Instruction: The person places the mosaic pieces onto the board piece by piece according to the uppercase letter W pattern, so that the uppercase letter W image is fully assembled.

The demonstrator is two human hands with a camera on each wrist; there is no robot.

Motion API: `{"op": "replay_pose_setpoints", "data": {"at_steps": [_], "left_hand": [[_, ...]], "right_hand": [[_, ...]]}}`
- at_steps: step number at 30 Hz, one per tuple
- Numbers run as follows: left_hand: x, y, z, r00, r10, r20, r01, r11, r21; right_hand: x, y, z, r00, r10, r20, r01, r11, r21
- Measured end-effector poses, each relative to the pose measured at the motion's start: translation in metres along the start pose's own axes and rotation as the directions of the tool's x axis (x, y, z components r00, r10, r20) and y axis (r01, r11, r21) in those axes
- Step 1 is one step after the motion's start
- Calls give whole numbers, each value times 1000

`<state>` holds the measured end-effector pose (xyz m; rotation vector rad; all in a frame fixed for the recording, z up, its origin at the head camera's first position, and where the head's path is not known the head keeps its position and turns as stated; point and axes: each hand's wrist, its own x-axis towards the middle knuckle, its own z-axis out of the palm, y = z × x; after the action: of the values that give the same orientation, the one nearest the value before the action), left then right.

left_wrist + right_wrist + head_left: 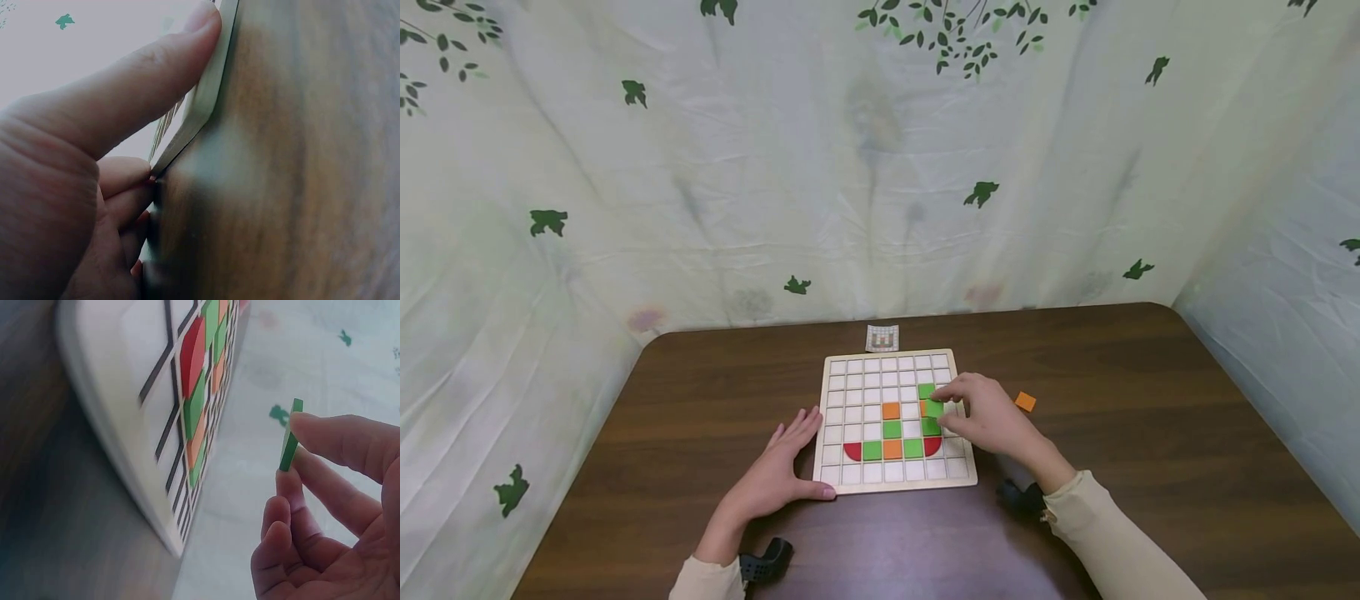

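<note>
A pale gridded board [906,489] lies on the table. My left hand [771,473] rests against its left side, fingers extended; the thumb [156,78] touches the front edge near the corner. Above the board's right half, my right hand [988,414] pinches a green square tile [290,440] between thumb and fingertips, apart from the surface. It partly covers an orange tile [922,408] in the right column. Along a lower row sit red rounded tiles [852,451] at both ends, with green tiles [872,451] and an orange tile [892,450] between. Another green tile [926,390] tops the right column.
One loose orange tile [1026,402] lies on the brown table [1112,417], right of the board and beside my right hand. Behind the board is a small pattern card [882,337]. A pale leaf-print curtain [775,167] surrounds the table's back and sides.
</note>
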<state>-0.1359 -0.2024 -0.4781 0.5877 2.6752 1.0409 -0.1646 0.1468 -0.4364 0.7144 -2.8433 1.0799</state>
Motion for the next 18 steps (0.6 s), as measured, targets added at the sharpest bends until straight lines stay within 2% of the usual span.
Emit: {"op": "replay_pose_setpoints", "data": {"at_steps": [9,18], "left_hand": [[0,3,-1,1000,2,-2,-2,1000,-3],[-2,4,-2,1000,-4,-4,4,1000,-7]], "right_hand": [[14,-18,17,998,-43,37,43,999,-10],[27,-31,38,993,-98,66,97,995,22]]}}
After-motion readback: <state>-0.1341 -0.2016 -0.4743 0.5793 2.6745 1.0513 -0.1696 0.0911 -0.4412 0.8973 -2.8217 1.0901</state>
